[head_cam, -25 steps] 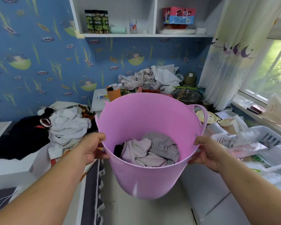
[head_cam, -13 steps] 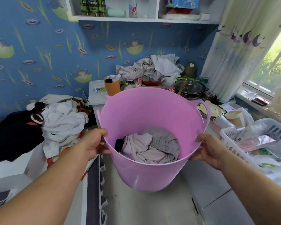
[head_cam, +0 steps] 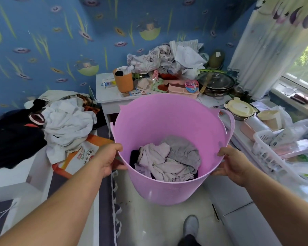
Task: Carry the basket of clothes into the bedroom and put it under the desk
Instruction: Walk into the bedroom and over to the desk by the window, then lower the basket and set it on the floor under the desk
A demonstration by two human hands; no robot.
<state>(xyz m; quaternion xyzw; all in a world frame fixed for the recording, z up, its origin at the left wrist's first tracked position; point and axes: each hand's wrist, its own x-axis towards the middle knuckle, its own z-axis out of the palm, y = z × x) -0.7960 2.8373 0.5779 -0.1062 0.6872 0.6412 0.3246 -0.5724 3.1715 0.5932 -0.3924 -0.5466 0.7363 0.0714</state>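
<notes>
I hold a pink plastic basket point(head_cam: 167, 121) in the air in front of me, above the pale floor. Pale pink and grey clothes point(head_cam: 169, 158) lie crumpled at its bottom. My left hand point(head_cam: 108, 159) grips the near left rim. My right hand point(head_cam: 234, 163) grips the near right rim. The white desk point(head_cam: 105, 96) stands right behind the basket against the blue wall, its top crowded with cloth, an orange cup and a pot. The space under the desk is mostly hidden by the basket.
A pile of white and black clothes point(head_cam: 60, 121) lies on the bed at left. A white counter at right carries a white crate point(head_cam: 274, 157) and lidded containers. A curtain point(head_cam: 267, 50) hangs at the window. My foot point(head_cam: 190, 226) shows below the basket.
The view has tilted downward and I have stepped closer to the desk; the shelf above has left the frame. Both hands keep the same hold on the rim.
</notes>
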